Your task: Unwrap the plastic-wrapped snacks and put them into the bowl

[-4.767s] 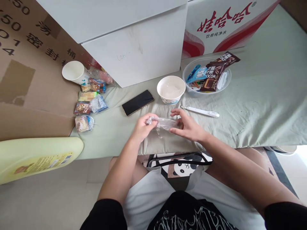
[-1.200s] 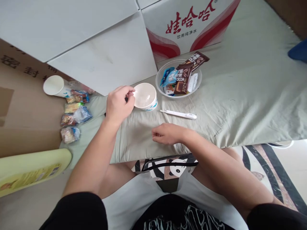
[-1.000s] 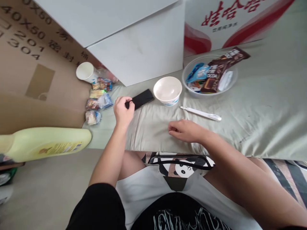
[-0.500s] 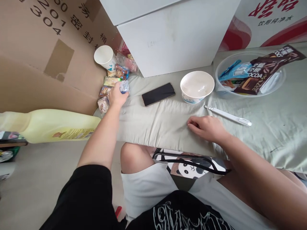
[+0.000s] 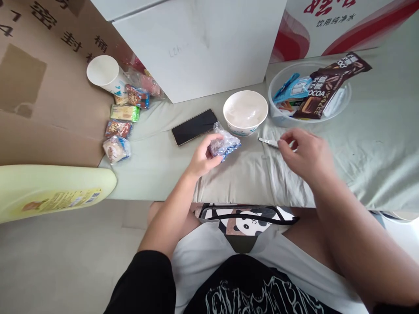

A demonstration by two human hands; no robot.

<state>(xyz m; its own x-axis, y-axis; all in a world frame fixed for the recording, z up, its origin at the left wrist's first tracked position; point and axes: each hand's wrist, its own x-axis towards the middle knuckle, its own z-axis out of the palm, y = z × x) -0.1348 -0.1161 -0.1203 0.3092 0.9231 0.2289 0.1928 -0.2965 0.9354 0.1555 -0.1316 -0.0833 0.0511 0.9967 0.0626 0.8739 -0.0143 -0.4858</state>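
Observation:
My left hand (image 5: 205, 158) grips a crinkled clear-and-blue plastic packet (image 5: 225, 144) between thumb and fingers, just in front of a white paper bowl (image 5: 245, 111). My right hand (image 5: 306, 152), slightly blurred, is over a slim white knife (image 5: 268, 142) on the cloth, its fingers curled. Only the knife's narrow end shows; the hand covers the rest, so I cannot tell whether the fingers grip it. A black phone (image 5: 194, 127) lies behind my left hand. Clear film or a clear lining shows inside the bowl.
Several wrapped snacks (image 5: 118, 129) line the left side by a paper cup (image 5: 105, 74) and a cardboard box (image 5: 62, 117). A clear plastic tub (image 5: 278, 114) of brown and blue packets stands right. A white box (image 5: 209, 56) is behind; a yellow bottle (image 5: 65, 187) is at left.
My left hand has carried the packet from the snack row to near the bowl. My right hand has moved right, over the knife. The view has shifted rightward.

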